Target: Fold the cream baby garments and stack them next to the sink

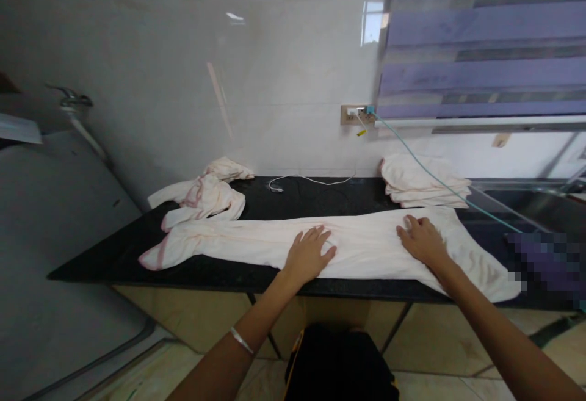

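Note:
A long white towel (256,236) with a pinkish edge lies stretched along the black counter, bunched at its left end and wider at its right. My left hand (309,256) rests on the middle of the towel with its fingers spread. On the towel's right part lies my right hand (422,239), its fingers bent a little and apart, pressing on the cloth. Behind the towel on the left is a crumpled heap of similar white cloths (213,196). A folded stack of white cloths (423,178) sits at the back right.
The black counter (302,196) runs along a tiled wall. A white cable (315,180) lies at its back, and a teal cord (425,169) runs from the wall socket (350,115) across the folded stack. A sink (526,202) is at the right; a tap (75,101) is on the left wall.

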Available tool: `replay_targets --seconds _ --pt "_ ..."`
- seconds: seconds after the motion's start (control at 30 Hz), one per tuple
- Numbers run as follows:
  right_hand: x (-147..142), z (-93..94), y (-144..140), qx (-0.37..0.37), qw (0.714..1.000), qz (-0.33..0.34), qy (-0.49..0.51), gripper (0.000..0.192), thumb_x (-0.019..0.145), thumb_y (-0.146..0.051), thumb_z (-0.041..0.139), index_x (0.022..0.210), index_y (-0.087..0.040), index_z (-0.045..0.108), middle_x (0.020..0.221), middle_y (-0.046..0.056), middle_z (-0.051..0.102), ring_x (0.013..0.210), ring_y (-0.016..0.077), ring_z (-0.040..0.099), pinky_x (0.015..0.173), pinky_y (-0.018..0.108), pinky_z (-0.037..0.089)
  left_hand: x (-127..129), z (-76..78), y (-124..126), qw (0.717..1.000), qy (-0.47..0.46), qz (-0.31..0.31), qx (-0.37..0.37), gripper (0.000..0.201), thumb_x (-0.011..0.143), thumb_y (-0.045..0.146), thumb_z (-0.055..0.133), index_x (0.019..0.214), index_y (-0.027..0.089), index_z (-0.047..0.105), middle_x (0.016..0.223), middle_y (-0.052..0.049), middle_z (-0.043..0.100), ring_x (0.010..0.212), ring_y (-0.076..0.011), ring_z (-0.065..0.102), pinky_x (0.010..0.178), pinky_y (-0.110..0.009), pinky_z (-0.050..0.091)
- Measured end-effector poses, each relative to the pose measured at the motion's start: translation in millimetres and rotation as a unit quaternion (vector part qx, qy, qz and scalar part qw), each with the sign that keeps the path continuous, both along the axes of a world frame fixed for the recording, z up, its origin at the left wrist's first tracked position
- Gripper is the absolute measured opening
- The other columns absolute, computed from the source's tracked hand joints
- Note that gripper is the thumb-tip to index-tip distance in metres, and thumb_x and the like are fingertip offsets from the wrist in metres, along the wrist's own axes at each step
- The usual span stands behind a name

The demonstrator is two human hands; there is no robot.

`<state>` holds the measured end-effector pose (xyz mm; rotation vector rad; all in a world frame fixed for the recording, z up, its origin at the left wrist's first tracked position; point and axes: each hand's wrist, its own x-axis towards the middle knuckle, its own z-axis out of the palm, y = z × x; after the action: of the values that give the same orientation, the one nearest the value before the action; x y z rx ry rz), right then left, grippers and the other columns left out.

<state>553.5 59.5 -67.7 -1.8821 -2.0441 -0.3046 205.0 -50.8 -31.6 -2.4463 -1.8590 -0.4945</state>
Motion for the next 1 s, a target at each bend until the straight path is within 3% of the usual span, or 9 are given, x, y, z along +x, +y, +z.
replay_targets --seconds 0.13,0.27,0.5,0.6,0.7,0.77,0.87,1.0 --pt "3.8 0.2 -4.0 -0.029 0.999 0.044 -0.013 0.059 0.101 -0.053 0.038 0.146 -0.017 0.051 0.137 0.023 0.058 0.117 0.0343 0.061 0.099 0.051 0.046 -9.9 -3.4 -6.8 0.999 0.018 0.021 -0.035 0.074 0.095 0.073 0.042 0.155 0.031 0.046 0.168 -0.004 0.032 0.156 -0.0326 0.026 0.127 -0.055 0.020" --pt "4.0 -5.5 -11.5 -0.038 0.998 0.040 -0.020 0.067 0.102 -0.058 0.033 0.152 -0.016 0.046 0.155 0.021 0.048 0.142 0.0411 0.043 0.112 0.064 0.034 -18.7 2.4 -13.7 0.997 0.028 0.011 -0.075 0.095 0.084 0.087 0.044 0.159 0.028 0.041 0.171 -0.008 0.025 0.158 -0.0345 0.019 0.127 -0.055 0.015" --pt "10.3 -4.0 -20.3 -0.059 0.996 0.066 -0.010 0.076 0.100 -0.066 0.033 0.156 -0.016 0.043 0.160 0.020 0.041 0.149 0.0440 0.032 0.115 0.066 0.031 -25.1 22.6 -26.6 0.984 0.040 -0.026 -0.170 0.123 0.066 0.097 0.054 0.163 0.026 0.031 0.172 -0.014 0.014 0.159 -0.0408 0.010 0.126 -0.061 0.013" --pt "10.6 11.5 -39.1 0.001 0.992 0.122 0.029 0.067 0.100 -0.057 0.040 0.151 -0.013 0.045 0.156 0.022 0.043 0.148 0.0400 0.035 0.117 0.061 0.034 -16.9 38.5 -25.9 0.984 0.025 -0.022 -0.176 0.101 0.077 0.089 0.053 0.154 0.024 0.047 0.164 -0.015 0.038 0.152 -0.0401 0.032 0.123 -0.056 0.027" --pt "5.0 29.0 -78.7 0.078 0.973 0.196 0.093 0.056 0.099 -0.050 0.047 0.142 -0.014 0.050 0.142 0.022 0.051 0.136 0.0339 0.047 0.113 0.051 0.042 0.4 51.6 -13.3 0.995 -0.027 0.009 -0.099 0.064 0.098 0.064 0.041 0.139 0.019 0.061 0.145 -0.014 0.062 0.136 -0.0320 0.056 0.115 -0.043 0.041" --pt "-0.5 35.0 -110.8 0.079 0.959 0.252 0.106 0.046 0.098 -0.046 0.054 0.135 -0.018 0.054 0.131 0.018 0.056 0.125 0.0304 0.055 0.107 0.047 0.048 14.3 55.6 2.8 0.997 -0.048 0.017 -0.060 0.054 0.101 0.053 0.039 0.136 0.019 0.061 0.140 -0.012 0.065 0.130 -0.0298 0.060 0.109 -0.040 0.047" --pt "-6.0 31.1 -149.7 0.044 0.944 0.318 0.081 0.034 0.096 -0.040 0.061 0.126 -0.023 0.059 0.120 0.014 0.063 0.110 0.0274 0.062 0.094 0.044 0.055 33.0 53.9 34.4 0.997 -0.029 0.016 -0.071 0.050 0.102 0.050 0.038 0.133 0.019 0.062 0.133 -0.014 0.069 0.123 -0.0316 0.064 0.098 -0.041 0.052" --pt "-4.9 16.1 -168.4 0.052 0.935 0.343 0.073 0.015 0.100 -0.023 0.052 0.111 -0.023 0.061 0.106 0.010 0.068 0.098 0.0245 0.065 0.082 0.040 0.056 49.0 44.1 72.8 0.993 0.017 0.020 -0.116 0.051 0.103 0.050 0.035 0.127 0.015 0.063 0.127 -0.019 0.070 0.119 -0.0337 0.066 0.095 -0.043 0.053"
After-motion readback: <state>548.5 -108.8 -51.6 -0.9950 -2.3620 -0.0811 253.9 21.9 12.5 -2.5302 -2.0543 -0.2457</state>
